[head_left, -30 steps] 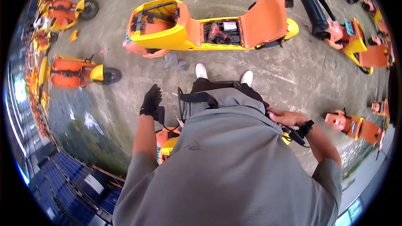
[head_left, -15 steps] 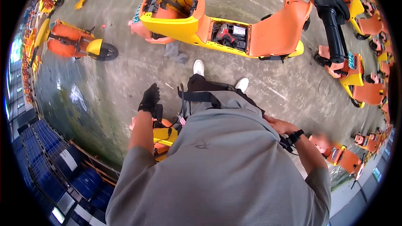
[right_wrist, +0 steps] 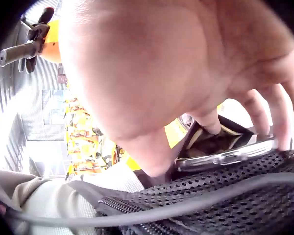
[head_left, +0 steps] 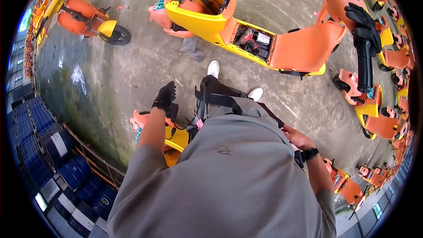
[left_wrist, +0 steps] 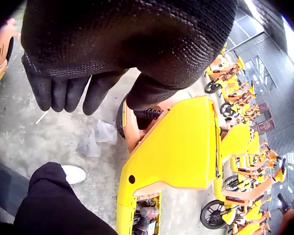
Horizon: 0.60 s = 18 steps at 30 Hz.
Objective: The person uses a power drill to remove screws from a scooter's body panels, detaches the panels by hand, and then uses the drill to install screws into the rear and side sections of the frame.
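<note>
The bare right grip (right_wrist: 166, 68), fingers apart and any pinch undeterminable, is apparently accessing an open, black, silver-rimmed pouch (right_wrist: 230, 157) against black mesh fabric (right_wrist: 220, 188), next likely requiring careful finger closure; the black-gloved left grip (head_left: 165, 97) hangs relaxed, holding nothing.

A dark script mark resembling an R (head_left: 220, 150) is running across the grey fabric shirt (head_left: 220, 185), while a green-and-white rectangular plate (head_left: 161, 1) on the yellow-and-orange plastic scooter (head_left: 194, 20) is bearing characters too small for reading with certainty.
</note>
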Tool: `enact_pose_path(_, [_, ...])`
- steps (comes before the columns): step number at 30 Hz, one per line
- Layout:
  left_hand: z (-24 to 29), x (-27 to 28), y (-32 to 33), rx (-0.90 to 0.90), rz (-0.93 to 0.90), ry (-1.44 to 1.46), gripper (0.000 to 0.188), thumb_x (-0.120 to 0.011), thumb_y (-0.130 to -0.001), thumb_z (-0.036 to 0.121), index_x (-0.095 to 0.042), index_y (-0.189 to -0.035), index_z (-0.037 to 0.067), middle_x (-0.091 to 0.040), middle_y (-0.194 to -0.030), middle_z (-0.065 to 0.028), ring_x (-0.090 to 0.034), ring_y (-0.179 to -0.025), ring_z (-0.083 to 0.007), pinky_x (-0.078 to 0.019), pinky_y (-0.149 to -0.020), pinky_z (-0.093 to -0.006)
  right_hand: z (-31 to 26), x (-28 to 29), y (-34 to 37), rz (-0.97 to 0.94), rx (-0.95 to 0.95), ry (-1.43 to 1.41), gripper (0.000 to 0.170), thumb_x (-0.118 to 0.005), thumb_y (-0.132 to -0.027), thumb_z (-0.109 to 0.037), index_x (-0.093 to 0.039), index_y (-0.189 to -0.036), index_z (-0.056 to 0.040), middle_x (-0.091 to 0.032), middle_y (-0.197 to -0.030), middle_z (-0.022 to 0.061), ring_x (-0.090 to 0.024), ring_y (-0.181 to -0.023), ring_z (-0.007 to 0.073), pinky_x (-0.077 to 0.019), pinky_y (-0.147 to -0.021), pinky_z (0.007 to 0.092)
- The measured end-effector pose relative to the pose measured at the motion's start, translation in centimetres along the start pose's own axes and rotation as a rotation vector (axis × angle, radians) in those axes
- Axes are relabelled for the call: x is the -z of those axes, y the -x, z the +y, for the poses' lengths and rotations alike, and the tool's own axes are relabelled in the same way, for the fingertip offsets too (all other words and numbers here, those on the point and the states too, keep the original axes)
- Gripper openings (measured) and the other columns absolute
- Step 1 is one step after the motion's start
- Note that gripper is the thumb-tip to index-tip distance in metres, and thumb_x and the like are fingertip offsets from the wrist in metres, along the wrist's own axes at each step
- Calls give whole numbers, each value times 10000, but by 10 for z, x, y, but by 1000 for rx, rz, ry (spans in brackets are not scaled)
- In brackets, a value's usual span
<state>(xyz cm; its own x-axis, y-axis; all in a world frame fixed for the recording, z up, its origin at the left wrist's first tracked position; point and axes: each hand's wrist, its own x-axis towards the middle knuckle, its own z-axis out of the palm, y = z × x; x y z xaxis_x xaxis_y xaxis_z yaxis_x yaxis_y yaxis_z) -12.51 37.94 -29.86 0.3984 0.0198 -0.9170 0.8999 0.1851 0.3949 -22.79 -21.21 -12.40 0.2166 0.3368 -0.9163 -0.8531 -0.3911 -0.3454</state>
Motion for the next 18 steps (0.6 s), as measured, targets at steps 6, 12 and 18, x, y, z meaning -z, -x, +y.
enact_pose_path(6, [-7, 3, -9, 20, 45, 69, 346, -638, -834, 443, -610, -918, 109, -500, -736, 8, -471, -643, -137, -401, -607, -292, -2, 7, 10, 99, 51, -66, 538, -581, -925, -374, -467, -1338, -49, -595, -1132, 91, -585, -976, 169, -504, -789, 306])
enact_pose_path(12, [7, -23, 14, 24, 67, 103, 149, -480, -930, 311, -499, -820, 213, -422, -637, 51, -423, -568, -116, -376, -552, -283, 22, 56, 5, 491, 118, 14, 335, -573, -897, -184, -592, -1189, -21, -663, -898, 72, -638, -785, 140, -505, -650, 268])
enact_pose_path(18, [-5, -5, 8, -29, 29, 137, 289, -637, -851, 423, -591, -872, 138, -501, -705, 37, -477, -635, -113, -406, -614, -292, 8, 70, -4, 614, 126, 106, 328, -595, -883, -204, -608, -1147, -10, -666, -855, 91, -639, -730, 136, -498, -642, 272])
